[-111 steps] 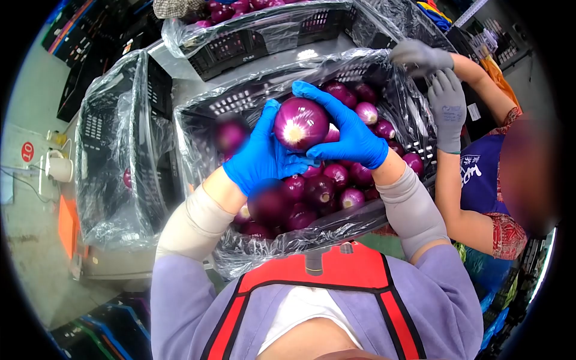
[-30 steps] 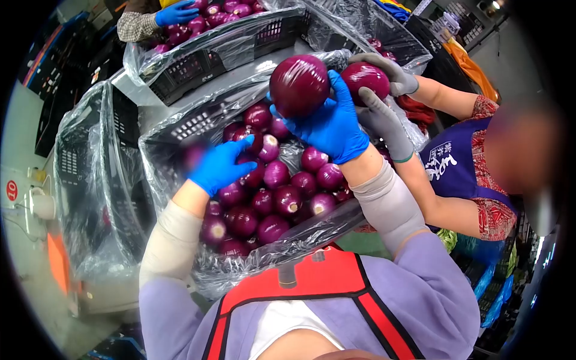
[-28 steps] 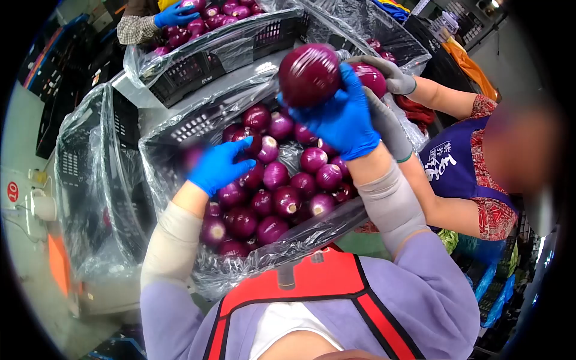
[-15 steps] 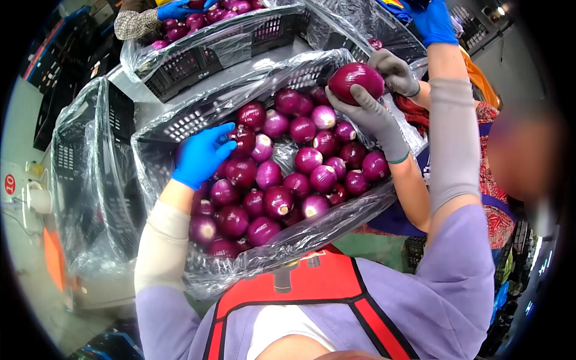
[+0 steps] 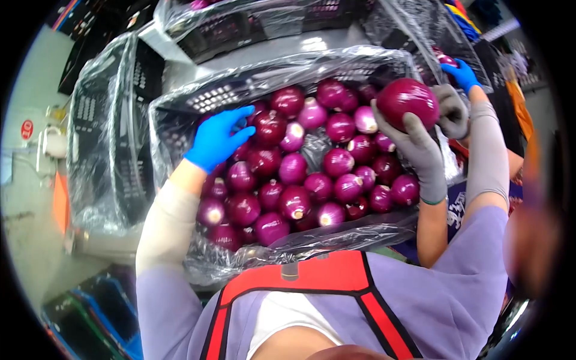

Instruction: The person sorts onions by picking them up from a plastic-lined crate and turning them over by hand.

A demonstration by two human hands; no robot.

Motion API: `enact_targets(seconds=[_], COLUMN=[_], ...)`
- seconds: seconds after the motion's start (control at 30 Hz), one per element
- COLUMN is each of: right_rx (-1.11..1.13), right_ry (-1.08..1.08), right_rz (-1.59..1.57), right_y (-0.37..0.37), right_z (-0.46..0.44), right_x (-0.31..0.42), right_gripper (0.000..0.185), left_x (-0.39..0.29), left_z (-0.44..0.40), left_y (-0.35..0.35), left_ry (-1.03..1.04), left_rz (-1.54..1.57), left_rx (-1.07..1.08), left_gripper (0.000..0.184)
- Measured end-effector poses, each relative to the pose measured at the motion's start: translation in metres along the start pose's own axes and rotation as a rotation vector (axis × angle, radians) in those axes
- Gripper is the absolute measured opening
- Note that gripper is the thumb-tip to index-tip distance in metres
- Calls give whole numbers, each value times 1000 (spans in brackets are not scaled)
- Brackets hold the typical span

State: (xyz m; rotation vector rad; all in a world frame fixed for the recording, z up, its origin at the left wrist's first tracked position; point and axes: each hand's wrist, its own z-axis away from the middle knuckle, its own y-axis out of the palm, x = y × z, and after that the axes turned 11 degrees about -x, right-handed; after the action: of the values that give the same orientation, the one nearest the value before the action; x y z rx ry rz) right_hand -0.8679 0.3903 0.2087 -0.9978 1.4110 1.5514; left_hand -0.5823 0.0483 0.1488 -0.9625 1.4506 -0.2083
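Observation:
My left hand (image 5: 221, 139), in a blue glove, rests on red onions at the left of a plastic-lined black crate (image 5: 198, 101). Its fingers are apart and reach beside a dark red onion (image 5: 269, 127). Far to the right, my right hand (image 5: 463, 75), also blue-gloved, has its fingers at a red onion (image 5: 447, 59) over another lined crate (image 5: 414, 30); its grip is partly hidden. Between my hands, a co-worker's grey-gloved hand (image 5: 417, 141) holds up a large red onion (image 5: 409, 103), with that person's other grey-gloved hand (image 5: 451, 111) beside it.
Another lined crate (image 5: 258, 25) stands behind the near one, across a metal surface (image 5: 294, 47). At the left is a lined crate (image 5: 90, 150). The co-worker's forearm (image 5: 432, 231) crosses in front of my right arm (image 5: 487, 147).
The view has shifted. My right hand has come down from the top edge and now shows at an onion. My left hand stays over the onions; the co-worker still holds the large onion.

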Motion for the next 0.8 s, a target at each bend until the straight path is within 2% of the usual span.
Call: enact_targets(seconds=[0.1,0.17,0.2,0.27,0.3,0.33,0.4,0.43,0.53,0.67,0.8], right_rx=[-99,-79,-86,-105,-88,-91,-99,-113,-127,-124,-110], right_ry=[-11,23,-59,-135,-144,-152,-166,-197,-201,-484,-553], right_rz=[74,118,153,181,202,214,238,182,149,580,879], right_y=[-64,-69,-69,-71,-71,-69,-65,-62,-63,-61,-66], right_z=[-9,-11,-7,-8,-7,-8,-10,-10,-12,-18,-17], right_x=[-7,-5,-14,-17,-13,-16,-22,-29,-35,-51,-41], right_gripper=[52,49,48,46,46,46,46,46,46,54,58], left_x=[4,9,7,-8,-10,-8,-2,-4,-5,-6,-9], left_z=[0,2,3,3,2,2,4,3,3,4,4], left_y=[2,5,5,0,0,3,13,15,26,37,48], left_ry=[-32,-36,-50,-62,-97,-107,65,33,90,49,57], left_rz=[-23,-4,-10,-26,6,3,58,84,48,80,93], left_rx=[-2,15,11,29,76,76,5,36,-5,-11,-27], left_gripper=[51,61,61,73,85,85,93,100,103,109,110])
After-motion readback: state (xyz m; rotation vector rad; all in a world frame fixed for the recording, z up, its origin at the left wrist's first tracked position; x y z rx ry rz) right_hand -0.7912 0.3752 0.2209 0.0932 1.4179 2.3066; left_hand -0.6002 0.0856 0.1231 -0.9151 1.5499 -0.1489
